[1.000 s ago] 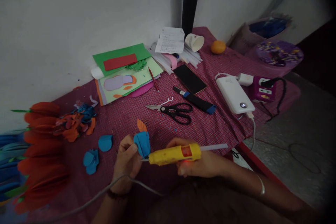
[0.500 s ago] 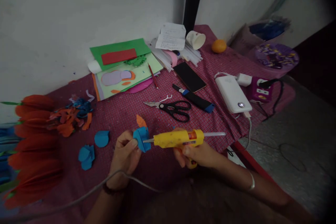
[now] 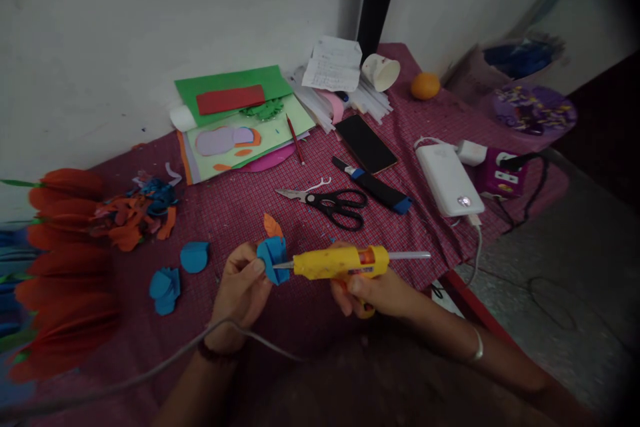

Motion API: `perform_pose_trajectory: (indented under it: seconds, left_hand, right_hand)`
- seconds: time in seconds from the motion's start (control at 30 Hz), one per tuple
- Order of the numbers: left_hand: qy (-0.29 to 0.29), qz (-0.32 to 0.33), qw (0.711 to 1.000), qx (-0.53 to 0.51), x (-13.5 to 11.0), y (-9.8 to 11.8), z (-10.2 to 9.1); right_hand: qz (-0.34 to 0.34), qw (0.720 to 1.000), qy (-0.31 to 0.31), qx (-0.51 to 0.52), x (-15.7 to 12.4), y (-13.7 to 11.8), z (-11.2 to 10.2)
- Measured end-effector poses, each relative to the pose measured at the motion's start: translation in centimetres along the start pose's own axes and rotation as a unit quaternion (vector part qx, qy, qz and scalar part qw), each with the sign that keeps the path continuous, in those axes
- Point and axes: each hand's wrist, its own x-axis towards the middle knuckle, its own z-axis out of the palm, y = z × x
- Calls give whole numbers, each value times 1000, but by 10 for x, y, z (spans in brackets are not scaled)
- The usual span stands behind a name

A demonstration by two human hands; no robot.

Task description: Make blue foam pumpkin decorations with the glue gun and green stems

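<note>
My left hand (image 3: pixel 241 293) pinches a folded blue paper piece (image 3: pixel 273 259) just above the red checked cloth (image 3: pixel 235 207). My right hand (image 3: pixel 373 293) grips a yellow glue gun (image 3: pixel 340 262), held level with its nozzle touching the blue piece. A clear glue stick (image 3: pixel 410 255) pokes out of the gun's back end. The gun's grey cord (image 3: pixel 165 363) runs over my left wrist toward the lower left. A small orange paper petal (image 3: pixel 273 225) lies just behind the blue piece.
Black scissors (image 3: pixel 333 201), a marker (image 3: pixel 373 185), a phone (image 3: pixel 366 144), a white power bank (image 3: pixel 449 180) and a purple power strip (image 3: pixel 500 177) lie beyond my hands. Coloured paper sheets (image 3: pixel 240 123), blue cut-outs (image 3: pixel 177 270), orange scraps (image 3: pixel 135 223) and red-orange paper flowers (image 3: pixel 63 267) sit left.
The glue gun has tilted from its side to upright, and my right hand shifted to its handle. The nozzle stays at the blue piece; the view has shifted slightly.
</note>
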Motion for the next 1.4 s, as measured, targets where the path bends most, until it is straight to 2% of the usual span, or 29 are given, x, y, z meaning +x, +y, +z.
perform_pose_trajectory:
  seconds: [0.27,0.53,0.93,1.1,1.27,1.33,1.4]
  left_hand:
    - [26,-19,999,-17,0,-3,-2]
    - [32,-28,999,-8,-1,-1,2]
    - [-20,-2,1000,13,-3,0,-7]
    - [-42,-7,999,4,-3,2,-6]
    - [-89,7,996,14,-2,1,-7]
    - [-77,26,996,33,-1,-1,-8]
    - [-56,51,996,53,0,-4,-10]
  right_hand:
    - [-7,1000,3,3,1,1,-1]
    - [14,1000,8,-26,0,2,-2]
    - [33,997,40,49,-1,-5,9]
    - [15,998,37,51,2,-5,10]
    - [8,999,34,32,6,-8,14]
    - [3,998,55,8,6,-10,16]
    - [-20,995,83,-60,4,-13,16]
